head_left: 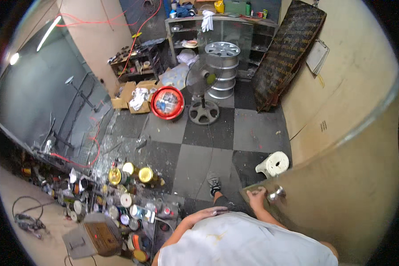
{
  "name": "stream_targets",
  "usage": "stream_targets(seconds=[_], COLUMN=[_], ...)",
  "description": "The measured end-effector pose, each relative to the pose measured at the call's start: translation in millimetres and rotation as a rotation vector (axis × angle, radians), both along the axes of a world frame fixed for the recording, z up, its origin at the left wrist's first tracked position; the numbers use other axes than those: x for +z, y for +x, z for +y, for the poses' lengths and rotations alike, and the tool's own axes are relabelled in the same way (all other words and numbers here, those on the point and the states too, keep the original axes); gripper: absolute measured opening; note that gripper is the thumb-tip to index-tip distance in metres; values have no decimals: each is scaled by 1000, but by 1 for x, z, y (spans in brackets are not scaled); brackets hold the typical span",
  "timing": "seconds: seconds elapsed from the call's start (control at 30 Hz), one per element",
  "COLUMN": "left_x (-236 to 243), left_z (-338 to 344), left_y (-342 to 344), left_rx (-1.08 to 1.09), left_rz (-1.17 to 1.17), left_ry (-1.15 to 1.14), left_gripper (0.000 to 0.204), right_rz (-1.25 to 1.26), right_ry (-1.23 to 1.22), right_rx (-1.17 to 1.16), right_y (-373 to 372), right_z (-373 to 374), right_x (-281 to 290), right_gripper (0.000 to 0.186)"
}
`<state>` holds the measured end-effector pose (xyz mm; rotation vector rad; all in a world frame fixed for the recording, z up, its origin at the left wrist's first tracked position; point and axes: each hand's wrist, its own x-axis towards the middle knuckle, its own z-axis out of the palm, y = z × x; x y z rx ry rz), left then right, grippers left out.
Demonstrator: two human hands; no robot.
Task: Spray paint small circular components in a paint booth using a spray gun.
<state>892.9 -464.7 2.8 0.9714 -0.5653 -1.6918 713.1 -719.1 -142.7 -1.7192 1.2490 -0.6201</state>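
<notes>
My right hand (256, 197) is at the free edge of a tan door (332, 213), its fingers curled over that edge. Just beside it sits a round metal doorknob (277, 192), which the hand does not appear to grip. My left hand (206, 213) lies flat at the front of my body, fingers stretched out and holding nothing. Below it, one foot in a grey shoe (214, 181) stands on the checkered floor (190, 168). A white roll-shaped object (277, 164) is on the floor near the door's edge.
Paint cans (145, 174) and jars crowd the lower left around a phone (142, 213). Ahead stand a pedestal fan (204, 111), stacked wheel rims (222, 49), a red-rimmed bucket (167, 103) and an open carton (128, 95). A wrapped dark panel (290, 48) leans against the right wall.
</notes>
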Motion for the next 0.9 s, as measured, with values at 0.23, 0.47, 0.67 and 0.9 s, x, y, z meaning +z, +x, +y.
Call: stream_targets(seconds=[0.23, 0.47, 0.67, 0.9], left_x=[35, 28, 34, 10], left_z=[-51, -130, -227, -322], left_y=[134, 233, 291, 329], left_rx=[134, 140, -311, -782], left_rz=[5, -2, -162, -452], left_ry=[70, 200, 133, -26], left_gripper=[60, 57, 59, 56], right_rz=[266, 265, 327, 461], right_ry=[-47, 125, 238, 413], right_rx=[157, 108, 82, 376], right_y=[-8, 73, 83, 93], right_z=[-49, -98, -140, -145], right_x=[-155, -137, -123, -104], right_gripper=[54, 52, 51, 49])
